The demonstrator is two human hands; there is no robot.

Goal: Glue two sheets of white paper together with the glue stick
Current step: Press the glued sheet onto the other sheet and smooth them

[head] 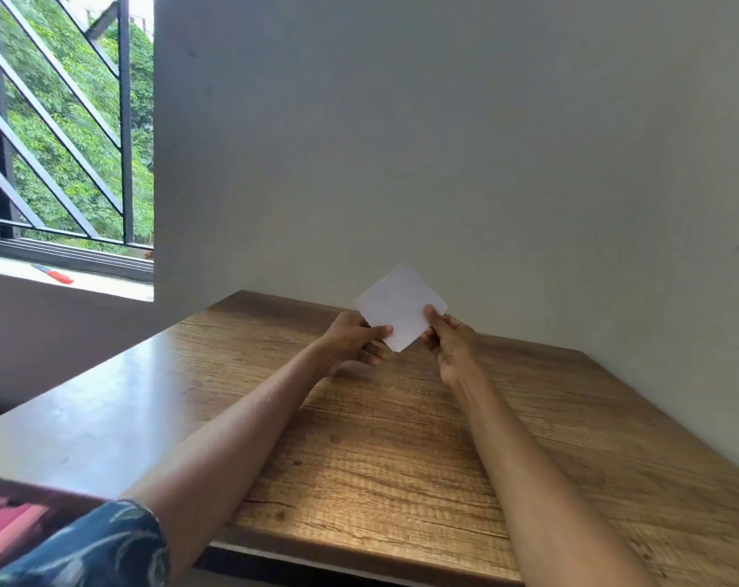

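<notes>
Two hands hold one small square of white paper up in the air, turned like a diamond, above the far part of the brown wood-grain table and in front of the plain pale wall. Whether it is a single sheet or two lying together cannot be told. The left hand pinches the paper's lower left edge, thumb on the near face and fingers curled behind. The right hand pinches the lower right edge the same way, thumb tip on the near face. The paper's bottom corner hangs between the two hands, clear of the table. Left of the paper, well apart, a window with dark slanted bars shows green leaves, and a small red and blue object lies on its sill. A dark patterned sleeve covers the left upper arm.
</notes>
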